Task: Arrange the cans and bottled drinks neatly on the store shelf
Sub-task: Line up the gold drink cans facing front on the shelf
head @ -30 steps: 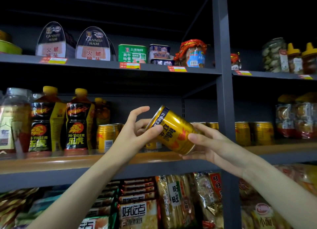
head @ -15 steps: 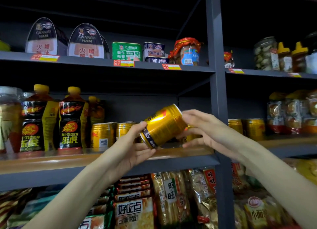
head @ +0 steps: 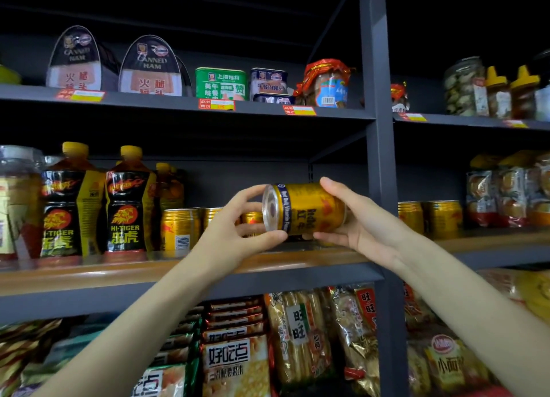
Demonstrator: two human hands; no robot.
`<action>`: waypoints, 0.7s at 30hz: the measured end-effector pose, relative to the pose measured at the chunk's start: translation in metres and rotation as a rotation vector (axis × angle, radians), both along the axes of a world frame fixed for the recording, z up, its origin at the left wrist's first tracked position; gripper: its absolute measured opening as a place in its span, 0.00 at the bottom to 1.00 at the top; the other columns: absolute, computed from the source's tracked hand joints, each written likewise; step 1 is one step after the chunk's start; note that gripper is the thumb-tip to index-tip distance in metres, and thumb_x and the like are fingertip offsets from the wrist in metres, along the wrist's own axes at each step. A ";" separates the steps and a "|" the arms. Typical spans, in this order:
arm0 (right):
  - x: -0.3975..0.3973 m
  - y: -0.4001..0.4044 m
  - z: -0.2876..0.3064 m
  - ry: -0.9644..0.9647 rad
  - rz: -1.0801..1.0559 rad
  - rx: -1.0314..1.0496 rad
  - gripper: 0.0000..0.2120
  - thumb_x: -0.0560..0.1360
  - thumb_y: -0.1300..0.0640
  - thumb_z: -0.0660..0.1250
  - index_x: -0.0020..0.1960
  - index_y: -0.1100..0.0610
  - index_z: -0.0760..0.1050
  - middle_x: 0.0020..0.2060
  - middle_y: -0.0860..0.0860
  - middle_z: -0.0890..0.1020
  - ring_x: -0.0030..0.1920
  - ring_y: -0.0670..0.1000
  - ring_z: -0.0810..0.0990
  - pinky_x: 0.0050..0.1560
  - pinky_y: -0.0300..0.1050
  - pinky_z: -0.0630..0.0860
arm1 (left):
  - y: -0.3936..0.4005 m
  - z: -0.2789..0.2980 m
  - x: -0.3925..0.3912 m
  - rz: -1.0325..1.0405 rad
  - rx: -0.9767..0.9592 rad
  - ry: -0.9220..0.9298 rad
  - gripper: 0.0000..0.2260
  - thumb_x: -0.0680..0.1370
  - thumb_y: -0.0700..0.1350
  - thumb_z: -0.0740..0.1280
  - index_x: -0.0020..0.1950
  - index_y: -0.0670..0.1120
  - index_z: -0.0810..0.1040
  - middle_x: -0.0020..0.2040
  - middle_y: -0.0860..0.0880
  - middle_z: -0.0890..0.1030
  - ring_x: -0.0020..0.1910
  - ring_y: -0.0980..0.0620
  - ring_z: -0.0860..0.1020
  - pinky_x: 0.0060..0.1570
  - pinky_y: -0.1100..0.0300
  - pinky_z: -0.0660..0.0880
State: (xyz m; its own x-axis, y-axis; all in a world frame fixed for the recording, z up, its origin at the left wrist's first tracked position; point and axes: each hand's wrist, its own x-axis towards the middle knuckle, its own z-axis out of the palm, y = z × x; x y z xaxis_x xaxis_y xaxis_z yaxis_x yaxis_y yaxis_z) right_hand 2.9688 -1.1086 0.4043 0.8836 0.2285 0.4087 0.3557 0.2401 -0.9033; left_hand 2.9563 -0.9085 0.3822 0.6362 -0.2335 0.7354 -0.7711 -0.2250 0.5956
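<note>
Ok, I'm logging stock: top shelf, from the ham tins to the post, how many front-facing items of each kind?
Oval canned ham tins: 2
Green tin: 1
Blue tins: 2
Red-wrapped jar: 1
Total: 6

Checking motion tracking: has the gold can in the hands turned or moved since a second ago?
Yes. The gold can has rolled from tilted, end up, to lying sideways, silver end facing left, and sits nearer the grey upright post.
</note>
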 end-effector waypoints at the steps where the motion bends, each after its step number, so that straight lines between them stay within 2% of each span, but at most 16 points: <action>1: 0.000 0.000 -0.001 0.033 0.028 0.041 0.26 0.66 0.46 0.70 0.62 0.53 0.73 0.57 0.59 0.78 0.48 0.58 0.84 0.35 0.42 0.81 | -0.002 -0.002 0.001 0.023 0.001 -0.079 0.28 0.69 0.41 0.74 0.61 0.61 0.66 0.55 0.56 0.76 0.49 0.64 0.79 0.42 0.70 0.76; 3: 0.001 0.000 -0.003 0.094 0.082 0.110 0.26 0.67 0.47 0.70 0.63 0.53 0.72 0.57 0.60 0.78 0.47 0.59 0.84 0.34 0.42 0.81 | -0.006 -0.004 0.003 0.030 -0.012 -0.172 0.28 0.67 0.43 0.74 0.63 0.59 0.67 0.55 0.53 0.75 0.51 0.61 0.78 0.45 0.69 0.76; 5: 0.004 0.001 -0.006 0.152 0.145 0.154 0.27 0.68 0.48 0.69 0.65 0.54 0.71 0.59 0.61 0.78 0.48 0.59 0.84 0.35 0.44 0.81 | -0.006 -0.005 0.007 0.054 -0.008 -0.247 0.31 0.65 0.48 0.76 0.65 0.57 0.68 0.56 0.51 0.74 0.54 0.55 0.78 0.50 0.63 0.78; 7: 0.008 0.002 -0.010 0.208 0.216 0.183 0.28 0.70 0.49 0.69 0.67 0.56 0.70 0.60 0.62 0.78 0.50 0.60 0.84 0.39 0.48 0.82 | -0.005 -0.004 0.009 0.110 0.056 -0.367 0.33 0.64 0.54 0.78 0.66 0.58 0.68 0.55 0.55 0.72 0.55 0.56 0.75 0.53 0.64 0.76; 10: 0.010 0.001 -0.016 0.241 0.275 0.182 0.25 0.73 0.50 0.68 0.67 0.57 0.71 0.57 0.64 0.80 0.52 0.62 0.83 0.44 0.53 0.83 | -0.006 -0.003 0.005 0.137 0.156 -0.482 0.32 0.65 0.57 0.72 0.68 0.58 0.67 0.54 0.58 0.69 0.56 0.56 0.73 0.54 0.66 0.75; 13: 0.008 -0.002 -0.018 0.231 0.301 0.157 0.24 0.71 0.50 0.67 0.65 0.58 0.73 0.52 0.62 0.83 0.52 0.61 0.83 0.44 0.53 0.83 | -0.005 -0.003 0.004 0.146 0.209 -0.515 0.33 0.66 0.57 0.72 0.70 0.54 0.67 0.55 0.57 0.69 0.57 0.54 0.73 0.55 0.64 0.75; 18: 0.005 -0.005 -0.017 0.217 0.278 0.123 0.25 0.69 0.50 0.68 0.64 0.57 0.74 0.53 0.62 0.82 0.52 0.61 0.83 0.44 0.54 0.83 | -0.005 -0.004 0.005 0.168 0.258 -0.507 0.34 0.66 0.51 0.74 0.70 0.54 0.67 0.58 0.55 0.69 0.60 0.55 0.71 0.57 0.65 0.74; 21: 0.006 -0.007 -0.014 0.163 0.234 0.153 0.26 0.69 0.51 0.70 0.65 0.59 0.73 0.56 0.62 0.81 0.53 0.61 0.83 0.44 0.54 0.82 | -0.002 -0.005 0.006 0.130 0.261 -0.448 0.34 0.66 0.52 0.74 0.69 0.58 0.65 0.60 0.56 0.68 0.61 0.57 0.71 0.57 0.67 0.73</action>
